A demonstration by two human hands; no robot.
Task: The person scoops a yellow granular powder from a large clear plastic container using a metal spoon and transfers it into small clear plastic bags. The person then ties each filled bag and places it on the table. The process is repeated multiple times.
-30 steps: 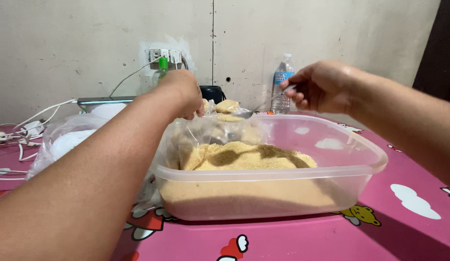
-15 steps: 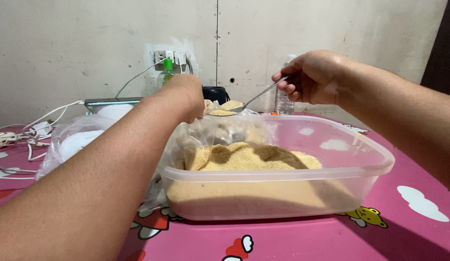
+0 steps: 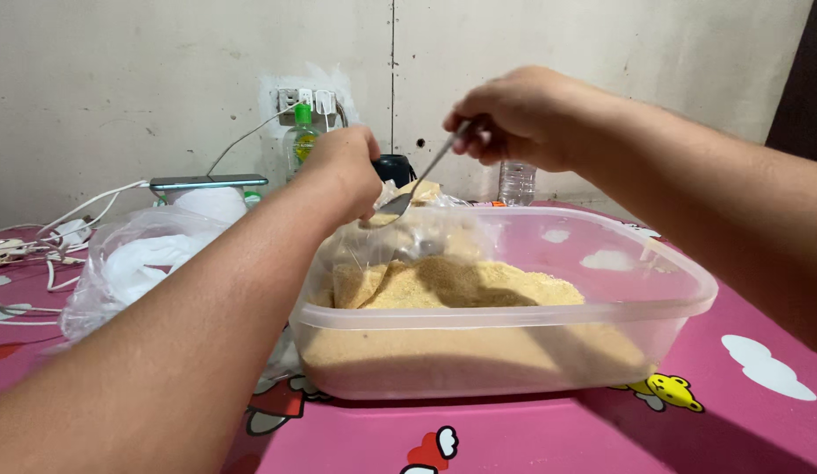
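A: Item nearest?
B: Clear tub [image 3: 689,290] of tan crumbs [image 3: 478,285], on the pink tablecloth [image 3: 531,434].

A: Next?
B: Left hand [image 3: 347,167], pinched on the rim of a small clear bag [image 3: 399,237] standing in the tub's left far corner. Right hand [image 3: 514,114], closed around a spoon [image 3: 417,189], bowl tipped at the bag's mouth.

A: Farthest?
B: Water bottle [image 3: 516,183]; wall socket [image 3: 305,98], left.

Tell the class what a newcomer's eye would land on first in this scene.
First, the big clear plastic tub of tan granules at centre on the pink cartoon tablecloth. Next, the right hand tilting a metal spoon into a small clear bag that the left hand holds open at the tub's left end.
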